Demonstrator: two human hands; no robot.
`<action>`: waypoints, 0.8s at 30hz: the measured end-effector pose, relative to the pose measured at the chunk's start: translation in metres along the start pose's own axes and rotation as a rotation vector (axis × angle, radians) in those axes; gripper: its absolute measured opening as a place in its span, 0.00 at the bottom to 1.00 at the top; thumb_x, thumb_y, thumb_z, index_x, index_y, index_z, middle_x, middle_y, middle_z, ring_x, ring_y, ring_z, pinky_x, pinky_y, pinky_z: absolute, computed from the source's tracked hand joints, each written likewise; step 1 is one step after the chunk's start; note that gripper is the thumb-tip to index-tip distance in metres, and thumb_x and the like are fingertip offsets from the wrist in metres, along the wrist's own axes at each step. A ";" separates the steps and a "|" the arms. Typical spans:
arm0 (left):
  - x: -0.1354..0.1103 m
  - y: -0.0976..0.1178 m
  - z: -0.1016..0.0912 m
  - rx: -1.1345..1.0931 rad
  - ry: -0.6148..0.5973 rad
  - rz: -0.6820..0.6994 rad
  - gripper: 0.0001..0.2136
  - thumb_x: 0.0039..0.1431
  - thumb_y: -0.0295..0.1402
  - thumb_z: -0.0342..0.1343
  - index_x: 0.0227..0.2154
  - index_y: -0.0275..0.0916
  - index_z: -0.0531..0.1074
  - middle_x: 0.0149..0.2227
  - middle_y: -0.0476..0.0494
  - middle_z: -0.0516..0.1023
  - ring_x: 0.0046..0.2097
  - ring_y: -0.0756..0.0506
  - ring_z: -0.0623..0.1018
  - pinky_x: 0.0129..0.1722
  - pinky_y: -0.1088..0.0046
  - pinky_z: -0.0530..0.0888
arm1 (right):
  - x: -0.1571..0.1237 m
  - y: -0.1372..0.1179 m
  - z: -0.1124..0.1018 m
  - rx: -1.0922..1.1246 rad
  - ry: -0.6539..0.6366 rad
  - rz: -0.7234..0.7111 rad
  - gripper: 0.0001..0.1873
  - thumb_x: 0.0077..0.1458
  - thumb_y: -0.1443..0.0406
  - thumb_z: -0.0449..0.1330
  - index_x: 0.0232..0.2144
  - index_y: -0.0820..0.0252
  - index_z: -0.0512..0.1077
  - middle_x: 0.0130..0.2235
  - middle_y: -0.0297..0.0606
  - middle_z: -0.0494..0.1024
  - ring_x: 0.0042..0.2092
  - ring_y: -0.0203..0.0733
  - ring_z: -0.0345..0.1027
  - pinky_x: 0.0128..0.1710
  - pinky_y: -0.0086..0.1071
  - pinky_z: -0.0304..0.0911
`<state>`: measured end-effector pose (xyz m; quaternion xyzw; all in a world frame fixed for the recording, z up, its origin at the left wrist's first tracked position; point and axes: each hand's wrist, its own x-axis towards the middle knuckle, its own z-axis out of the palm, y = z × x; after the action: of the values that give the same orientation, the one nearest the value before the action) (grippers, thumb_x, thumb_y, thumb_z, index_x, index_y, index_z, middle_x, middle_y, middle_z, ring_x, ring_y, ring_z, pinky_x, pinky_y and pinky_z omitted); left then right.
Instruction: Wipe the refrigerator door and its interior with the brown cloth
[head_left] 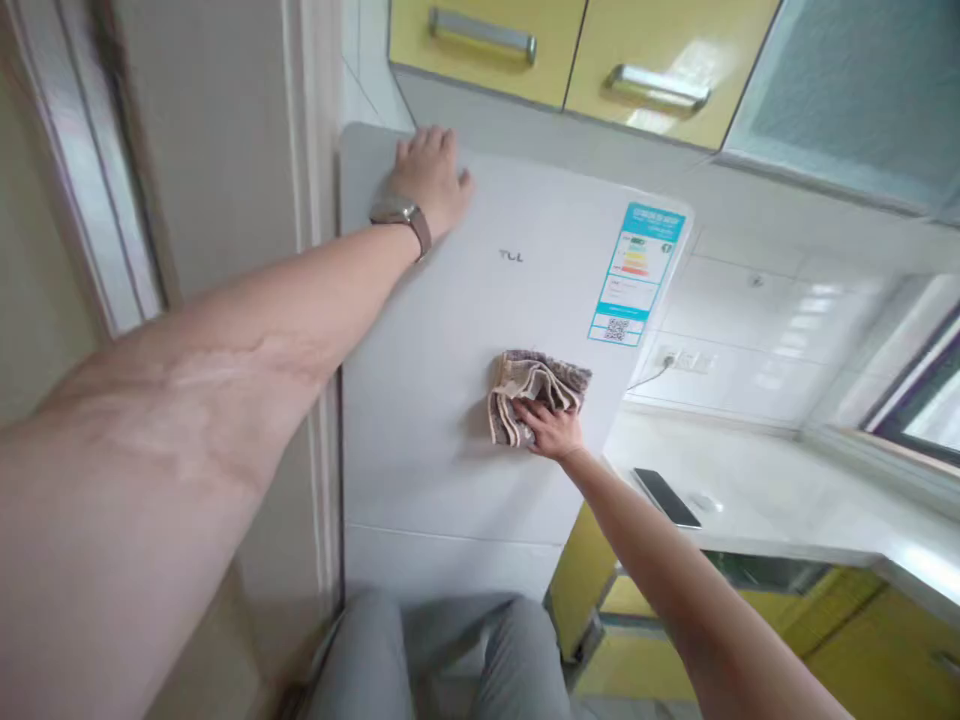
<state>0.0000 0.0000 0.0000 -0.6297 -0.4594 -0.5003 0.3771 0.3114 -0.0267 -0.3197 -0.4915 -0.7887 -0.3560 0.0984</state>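
A white fridge (420,400) with a TCL logo stands in front of me. My left hand (431,175), with a watch (401,215) on the wrist, rests near the top left of its door, fingers stretched towards the upper edge. Lower down, my right hand (553,428) presses a folded brown and cream cloth (536,375) against the door surface; part of the cloth bunches up above the fingers. A blue and white energy label (636,275) is stuck at the door's upper right.
Yellow wall cabinets (487,70) hang above the fridge. To the right runs a white countertop (757,480) with a dark flat panel (666,497) on it. A plug sits in a wall socket (686,360). A door frame (315,300) borders the fridge on the left.
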 end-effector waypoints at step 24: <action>0.000 0.005 -0.007 -0.007 -0.031 -0.054 0.18 0.72 0.33 0.50 0.60 0.30 0.68 0.63 0.33 0.71 0.66 0.33 0.67 0.64 0.46 0.63 | -0.082 -0.025 0.101 0.159 -0.107 -0.253 0.31 0.58 0.55 0.63 0.65 0.37 0.71 0.64 0.38 0.75 0.64 0.59 0.68 0.65 0.55 0.60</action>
<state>0.0024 -0.0082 0.0015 -0.6260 -0.4801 -0.5021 0.3542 0.3509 -0.0248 -0.4468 -0.3971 -0.8742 -0.2752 0.0494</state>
